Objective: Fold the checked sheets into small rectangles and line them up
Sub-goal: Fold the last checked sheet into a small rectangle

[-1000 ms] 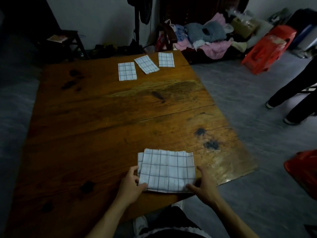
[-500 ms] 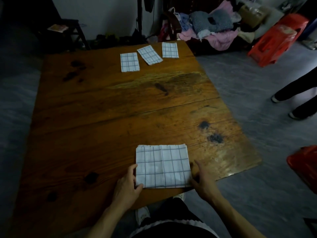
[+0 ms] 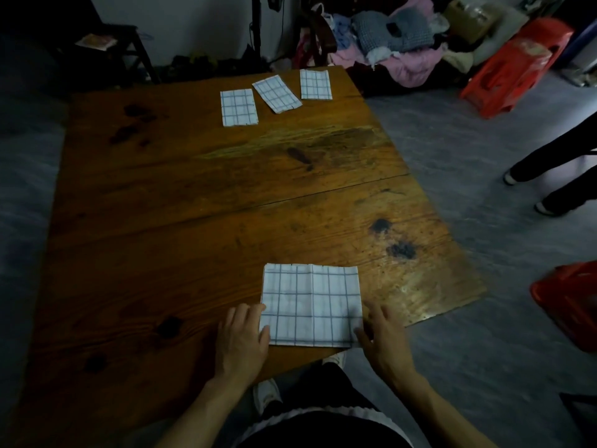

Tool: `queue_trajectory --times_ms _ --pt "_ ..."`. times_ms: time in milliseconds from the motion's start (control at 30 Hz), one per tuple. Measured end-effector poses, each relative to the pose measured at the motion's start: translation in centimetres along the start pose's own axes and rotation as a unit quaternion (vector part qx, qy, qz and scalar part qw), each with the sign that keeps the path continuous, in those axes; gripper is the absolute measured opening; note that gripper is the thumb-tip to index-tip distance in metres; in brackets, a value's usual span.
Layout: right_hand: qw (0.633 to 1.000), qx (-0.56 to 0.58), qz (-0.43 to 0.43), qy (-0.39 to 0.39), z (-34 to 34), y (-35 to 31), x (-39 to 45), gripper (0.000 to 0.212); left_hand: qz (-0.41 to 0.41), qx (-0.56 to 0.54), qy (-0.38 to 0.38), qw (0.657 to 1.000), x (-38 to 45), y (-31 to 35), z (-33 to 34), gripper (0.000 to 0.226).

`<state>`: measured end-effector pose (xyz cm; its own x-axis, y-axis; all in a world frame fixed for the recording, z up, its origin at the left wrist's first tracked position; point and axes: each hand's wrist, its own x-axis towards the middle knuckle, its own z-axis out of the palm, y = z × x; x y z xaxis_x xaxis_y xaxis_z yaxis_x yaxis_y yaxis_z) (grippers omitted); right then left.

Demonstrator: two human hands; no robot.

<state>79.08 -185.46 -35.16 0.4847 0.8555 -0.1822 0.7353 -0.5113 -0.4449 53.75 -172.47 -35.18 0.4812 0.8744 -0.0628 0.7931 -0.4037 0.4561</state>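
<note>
A folded checked sheet (image 3: pixel 311 303) lies flat as a near-square at the near edge of the wooden table (image 3: pixel 193 205). My left hand (image 3: pixel 240 337) rests on the table at the sheet's left edge, thumb touching its lower left part. My right hand (image 3: pixel 382 337) lies at the right edge, thumb on the lower right corner, fingers spread and fairly straight. At the table's far end lie three small folded checked rectangles: the left one (image 3: pixel 239 107), a skewed middle one (image 3: pixel 277 93) and the right one (image 3: pixel 315 84).
A heap of clothes (image 3: pixel 394 43) and a red plastic stool (image 3: pixel 513 66) stand beyond the table's far right corner. Another person's legs (image 3: pixel 555 169) are on the floor at right. A second red stool (image 3: pixel 571 302) is near right. A dark chair (image 3: pixel 106 50) stands at back left.
The sheet's loose upper layers have settled into one flat, squared shape. Both hands slid from its near corners to its left and right edges. The view tilted slightly.
</note>
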Motion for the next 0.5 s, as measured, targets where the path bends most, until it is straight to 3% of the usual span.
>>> queue_trajectory --times_ms 133,267,333,500 --pt "0.991 -0.077 -0.106 -0.006 1.6 -1.7 0.7 0.064 0.15 0.083 -0.002 0.985 0.3 2.6 1.8 0.048" --pt "0.974 -0.142 -0.16 -0.07 3.8 -3.2 1.7 0.078 0.157 0.135 -0.054 0.977 1.4 4.4 3.8 0.064" --pt "0.967 -0.168 -0.155 -0.109 4.7 -3.0 1.5 0.082 0.155 0.151 -0.071 0.974 1.5 4.0 4.2 0.069" --pt "0.973 -0.179 -0.096 -0.112 4.9 0.4 0.3 0.075 0.18 0.161 -0.079 0.967 1.1 1.3 3.5 0.062"
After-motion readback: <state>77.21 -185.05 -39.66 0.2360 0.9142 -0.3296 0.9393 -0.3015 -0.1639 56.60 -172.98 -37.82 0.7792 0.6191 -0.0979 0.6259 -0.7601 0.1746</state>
